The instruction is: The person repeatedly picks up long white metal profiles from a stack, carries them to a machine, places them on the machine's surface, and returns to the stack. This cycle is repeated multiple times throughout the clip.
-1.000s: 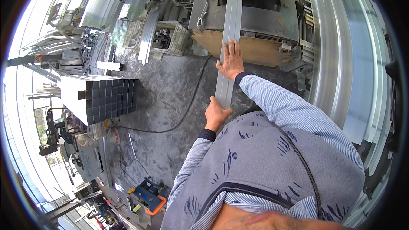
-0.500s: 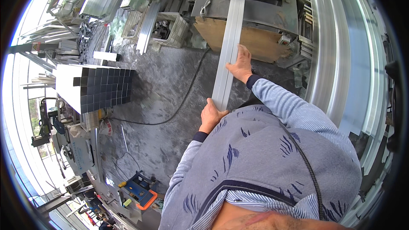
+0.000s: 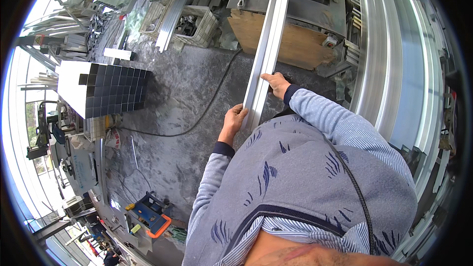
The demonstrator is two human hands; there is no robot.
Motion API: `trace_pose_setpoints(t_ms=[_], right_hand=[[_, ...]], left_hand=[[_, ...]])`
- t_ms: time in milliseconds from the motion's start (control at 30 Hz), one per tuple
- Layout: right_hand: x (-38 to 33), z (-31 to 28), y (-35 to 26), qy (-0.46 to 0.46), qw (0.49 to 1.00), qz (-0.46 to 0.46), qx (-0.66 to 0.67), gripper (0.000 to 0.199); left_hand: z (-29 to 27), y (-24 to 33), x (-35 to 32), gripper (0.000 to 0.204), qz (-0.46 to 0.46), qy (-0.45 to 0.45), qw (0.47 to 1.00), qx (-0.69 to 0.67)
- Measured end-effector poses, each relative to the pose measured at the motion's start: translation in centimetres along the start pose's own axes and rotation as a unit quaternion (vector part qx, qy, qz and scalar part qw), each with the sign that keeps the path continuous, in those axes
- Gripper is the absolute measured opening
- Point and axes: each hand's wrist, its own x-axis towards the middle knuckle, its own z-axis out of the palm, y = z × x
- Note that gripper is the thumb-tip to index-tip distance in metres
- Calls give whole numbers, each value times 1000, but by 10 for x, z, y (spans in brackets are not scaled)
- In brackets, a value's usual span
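Note:
A long silvery aluminium profile (image 3: 266, 51) with a lengthwise groove runs away from my body. Its far end rests on or hangs just over the dark metal machine top (image 3: 295, 12); which of the two I cannot tell. My left hand (image 3: 233, 122) is closed on the profile's left edge near its close end, thumb on top. My right hand (image 3: 277, 84) grips the right edge a little farther along, thumb on the upper face and fingers tucked underneath. The profile's nearest end lies close to my apron (image 3: 295, 167).
To the right, long aluminium lengths (image 3: 374, 54) lie stacked. A white crate (image 3: 204, 29) of offcuts stands ahead on the left. Stacked dark-ended square tubes (image 3: 116, 88) are at left, with a black cable (image 3: 217, 93) across the floor. A blue and orange tool (image 3: 150, 214) sits at lower left.
The profile has been turned in my hands and now shows a grooved, ridged face. My left hand has shifted up and left; the right hand has slid nearer, its fingers now beneath.

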Motion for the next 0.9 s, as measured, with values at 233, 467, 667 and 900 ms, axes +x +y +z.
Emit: trace_pose_setpoints(t_ms=[233, 467, 667, 900], right_hand=[[-3, 16, 3, 55, 979, -72, -183, 45], [4, 12, 11, 88, 964, -106, -229, 61], [0, 10, 14, 64, 945, -122, -296, 60], [-15, -1, 2, -14, 972, -21, -235, 57]], left_hand=[[-4, 15, -9, 58, -92, -50, 985, -135], [-14, -5, 11, 57, -145, -153, 957, -199], [-16, -7, 19, 59, -148, -159, 958, -185], [2, -12, 13, 73, -122, -171, 968, -137]])
